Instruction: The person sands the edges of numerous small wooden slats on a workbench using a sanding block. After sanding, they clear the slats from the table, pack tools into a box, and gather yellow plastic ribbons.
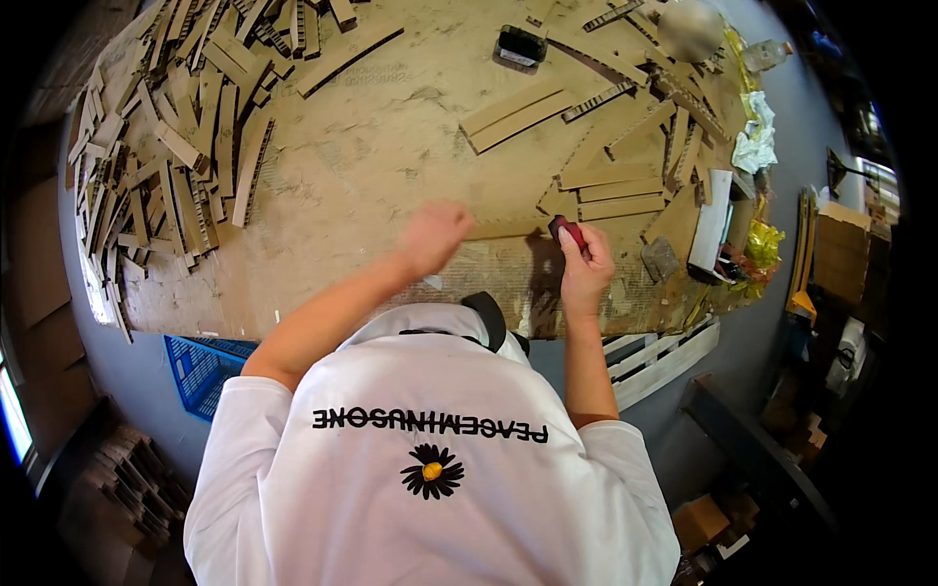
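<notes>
My left hand is over the worktable, smeared by motion, so its fingers do not show clearly. It is at the left end of a narrow cardboard strip lying near the table's front; whether it touches the strip I cannot tell. Closed fingers of my right hand grip a small dark red block-like object with a black part, close to the strip's right end. The object's exact kind is not clear. Beyond my right hand lie several flat cardboard pieces.
A large heap of cardboard strips covers the table's left side. At the back stands a small black container. Along the right edge are a white open box, crumpled wrapping and a clear bottle. A blue crate sits below the table.
</notes>
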A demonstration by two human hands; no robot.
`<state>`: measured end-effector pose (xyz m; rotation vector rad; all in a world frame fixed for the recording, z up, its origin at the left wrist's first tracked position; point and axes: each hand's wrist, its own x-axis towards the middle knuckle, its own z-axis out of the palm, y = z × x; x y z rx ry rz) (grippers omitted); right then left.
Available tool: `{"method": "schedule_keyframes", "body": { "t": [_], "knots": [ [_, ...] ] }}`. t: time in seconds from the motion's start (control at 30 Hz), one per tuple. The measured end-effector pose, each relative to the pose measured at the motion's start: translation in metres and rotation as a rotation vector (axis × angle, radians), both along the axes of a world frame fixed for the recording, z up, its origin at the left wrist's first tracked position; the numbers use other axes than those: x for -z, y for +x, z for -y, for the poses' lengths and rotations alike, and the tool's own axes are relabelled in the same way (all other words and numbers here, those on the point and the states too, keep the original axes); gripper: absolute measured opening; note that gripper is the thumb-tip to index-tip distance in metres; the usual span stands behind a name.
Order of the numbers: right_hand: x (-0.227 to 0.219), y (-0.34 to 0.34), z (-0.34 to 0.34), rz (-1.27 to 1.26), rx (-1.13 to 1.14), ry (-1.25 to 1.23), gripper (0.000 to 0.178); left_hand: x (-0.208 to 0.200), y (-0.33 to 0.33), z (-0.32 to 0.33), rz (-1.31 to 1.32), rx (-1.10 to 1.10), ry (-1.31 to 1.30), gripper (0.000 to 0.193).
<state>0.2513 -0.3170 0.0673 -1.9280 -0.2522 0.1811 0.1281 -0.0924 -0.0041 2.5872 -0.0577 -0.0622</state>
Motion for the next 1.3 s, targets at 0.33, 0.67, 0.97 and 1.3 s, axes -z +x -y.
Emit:
{"method": "schedule_keyframes", "body": {
  "t": [0.33,0.67,0.97,1.3],
  "knots": [
    [0.029,-0.014,-0.077,0.180,-0.521,-0.135,0.012,-0.020,-0.058,-0.070,0.093,-0.352,0.051,0.040],
    [0.049,-0.027,-0.099,0.377,-0.582,-0.206,0.013,-0.013,-0.058,-0.068,0.150,-0.414,-0.020,0.035],
    [0.051,-0.026,-0.101,0.568,-0.628,-0.350,0.015,-0.010,-0.057,-0.071,0.139,-0.399,-0.013,0.035],
    [0.052,-0.024,-0.102,0.605,-0.643,-0.320,0.017,-0.024,-0.053,-0.080,-0.040,-0.336,-0.015,0.035]
  ]
}}
